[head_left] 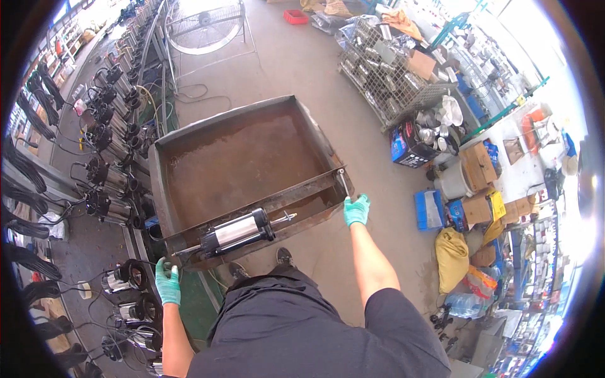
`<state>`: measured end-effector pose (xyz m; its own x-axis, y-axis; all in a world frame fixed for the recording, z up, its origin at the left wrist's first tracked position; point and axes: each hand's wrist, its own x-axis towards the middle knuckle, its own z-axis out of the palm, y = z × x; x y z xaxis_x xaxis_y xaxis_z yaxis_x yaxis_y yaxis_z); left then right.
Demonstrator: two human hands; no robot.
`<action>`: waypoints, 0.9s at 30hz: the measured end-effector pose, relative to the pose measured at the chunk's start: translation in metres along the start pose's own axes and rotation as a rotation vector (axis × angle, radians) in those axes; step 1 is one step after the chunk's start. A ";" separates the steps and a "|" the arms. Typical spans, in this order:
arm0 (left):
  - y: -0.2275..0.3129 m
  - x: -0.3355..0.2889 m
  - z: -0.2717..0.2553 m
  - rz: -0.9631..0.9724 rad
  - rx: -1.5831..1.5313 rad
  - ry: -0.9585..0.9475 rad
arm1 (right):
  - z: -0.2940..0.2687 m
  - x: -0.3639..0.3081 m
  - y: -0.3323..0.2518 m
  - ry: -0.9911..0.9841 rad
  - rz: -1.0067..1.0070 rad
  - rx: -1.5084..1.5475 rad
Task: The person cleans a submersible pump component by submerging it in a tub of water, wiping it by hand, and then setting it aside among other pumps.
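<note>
**Evidently close work: both gloved hands at the tank's near corners**

Roughly rectangular, the metal tank (159, 183) holds brown water (239, 160), which leaves open room from its far edge to the crossbar (283, 195) near the person. Beyond the right edge, floor (315, 69) runs to a wire cage (403, 104) (heaped with metal parts); at the left edge, the bench (75, 252) and its rows of motors (113, 173) press much closer.

A silver-and-black cylindrical unit (236, 233) lies lengthwise along the near edge, toward the left corner, its thin shaft pointing right.

The right arm reaches forward, and the right hand (357, 211) is at the near right corner, fingers meeting the end of a slim metal rod (344, 183); how firmly they close, I cannot tell. The left forearm rises from below, its hand (168, 283) just outside the near left corner, fingers partly curled; whether they grip anything is unclear.
</note>
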<state>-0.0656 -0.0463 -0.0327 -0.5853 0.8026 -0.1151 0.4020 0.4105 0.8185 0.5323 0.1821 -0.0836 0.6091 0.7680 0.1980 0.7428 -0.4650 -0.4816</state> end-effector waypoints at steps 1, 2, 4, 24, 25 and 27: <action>0.003 -0.003 0.004 0.001 -0.002 -0.001 | 0.005 0.003 0.020 0.002 -0.001 -0.001; 0.011 -0.007 0.010 0.016 -0.041 -0.025 | 0.007 0.008 0.036 -0.150 0.040 0.101; 0.027 -0.017 0.018 0.024 -0.083 -0.020 | 0.001 0.020 0.022 -0.315 0.055 0.214; 0.171 -0.038 0.071 -0.126 -0.908 0.182 | -0.092 -0.225 -0.234 -1.139 -1.144 0.639; 0.150 -0.028 0.058 -0.230 -1.010 0.256 | -0.101 -0.216 -0.237 -1.023 -1.196 0.608; 0.106 -0.004 0.029 -0.412 -1.112 0.394 | -0.106 -0.197 -0.243 -0.817 -1.151 0.604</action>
<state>-0.0001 0.0062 0.0379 -0.7742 0.4387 -0.4561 -0.5608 -0.1416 0.8158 0.2616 0.0974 0.0851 -0.6629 0.6928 0.2840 0.3461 0.6198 -0.7043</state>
